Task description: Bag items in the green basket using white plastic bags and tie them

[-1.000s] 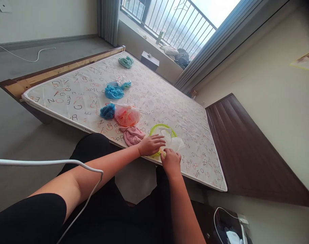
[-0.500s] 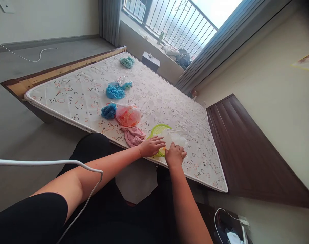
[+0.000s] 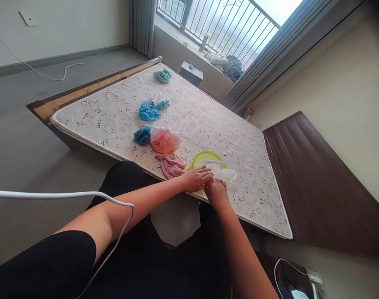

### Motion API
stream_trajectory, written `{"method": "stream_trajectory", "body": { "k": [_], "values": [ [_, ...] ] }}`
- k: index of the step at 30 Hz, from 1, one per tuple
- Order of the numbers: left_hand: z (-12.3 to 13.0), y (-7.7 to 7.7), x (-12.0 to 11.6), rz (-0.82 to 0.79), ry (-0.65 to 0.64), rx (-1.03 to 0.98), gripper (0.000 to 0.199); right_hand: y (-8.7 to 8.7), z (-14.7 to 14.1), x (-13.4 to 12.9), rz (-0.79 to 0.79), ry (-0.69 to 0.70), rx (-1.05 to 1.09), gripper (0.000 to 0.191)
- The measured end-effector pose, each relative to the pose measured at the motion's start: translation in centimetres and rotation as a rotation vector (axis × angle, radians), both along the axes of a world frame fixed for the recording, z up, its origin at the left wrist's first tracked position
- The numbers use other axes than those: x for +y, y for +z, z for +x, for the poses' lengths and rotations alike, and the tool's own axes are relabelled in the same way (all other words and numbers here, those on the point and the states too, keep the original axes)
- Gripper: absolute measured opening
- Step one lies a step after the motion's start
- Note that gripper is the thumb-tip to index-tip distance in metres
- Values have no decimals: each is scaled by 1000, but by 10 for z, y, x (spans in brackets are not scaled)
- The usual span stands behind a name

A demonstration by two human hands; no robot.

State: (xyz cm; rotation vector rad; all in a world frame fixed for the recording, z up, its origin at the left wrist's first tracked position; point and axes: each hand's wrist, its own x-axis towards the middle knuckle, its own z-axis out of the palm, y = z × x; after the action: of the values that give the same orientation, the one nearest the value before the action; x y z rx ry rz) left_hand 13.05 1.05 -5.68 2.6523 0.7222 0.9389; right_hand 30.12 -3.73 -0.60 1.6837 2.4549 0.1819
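A white plastic bag [image 3: 229, 177] lies bunched over a lime-green basket [image 3: 208, 156] at the near edge of the mattress. My left hand [image 3: 196, 179] reaches in from the left, its fingers curled over the bag. Meeting it from the right, my right hand [image 3: 217, 194] pinches the same bag, fingers bent inward. The fingertips of both hands come together and partly hide the bag. Just left of the basket a crumpled pink cloth [image 3: 172, 167] rests on the mattress.
Beyond the cloth on the mattress [image 3: 205, 120] sit a red-tinted plastic bag [image 3: 165, 141], blue plastic bags [image 3: 149, 111] and a green coiled bundle [image 3: 162, 75]. A white cable [image 3: 61, 194] crosses my left arm. The dark headboard [image 3: 304, 174] stands at right.
My hands have drawn together over the basket, and my left fingers, spread before, now bend onto the bag. The bag has bunched up, uncovering more of the basket rim. The view has shifted slightly.
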Motion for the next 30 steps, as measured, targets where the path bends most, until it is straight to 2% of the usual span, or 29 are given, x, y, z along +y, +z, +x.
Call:
{"method": "stream_trajectory", "body": {
  "k": [4, 6, 9, 12, 16, 19, 22, 25, 30],
  "values": [
    [-6, 3, 3, -86, 124, 284, 16, -10, 7, -9, -47, 76, -37, 14],
    [-10, 4, 3, -128, 202, 355, 13, -15, 13, -10, -68, 88, -42, 9],
    [-13, 6, 0, -236, 296, 359, 17, -24, 25, -11, -38, 43, -35, 9],
    [-10, 8, -5, -365, 392, 355, 29, -38, 39, -14, 61, 0, -9, 14],
    [-7, 5, -11, -499, 489, 368, 52, -67, 58, -24, 228, -39, 76, 19],
    [-10, 1, -14, -608, 442, 301, 71, -86, 70, -31, 271, -86, 320, 16],
    [-16, -2, -10, -713, 351, 167, 93, -96, 80, -35, 179, -128, 624, 32],
    [-21, -4, -1, -807, 322, 92, 99, -92, 88, -30, 109, -315, 776, 45],
    [-20, -13, 10, -818, 436, 84, 78, -76, 99, 8, 237, -824, 832, 31]
  ]
}}
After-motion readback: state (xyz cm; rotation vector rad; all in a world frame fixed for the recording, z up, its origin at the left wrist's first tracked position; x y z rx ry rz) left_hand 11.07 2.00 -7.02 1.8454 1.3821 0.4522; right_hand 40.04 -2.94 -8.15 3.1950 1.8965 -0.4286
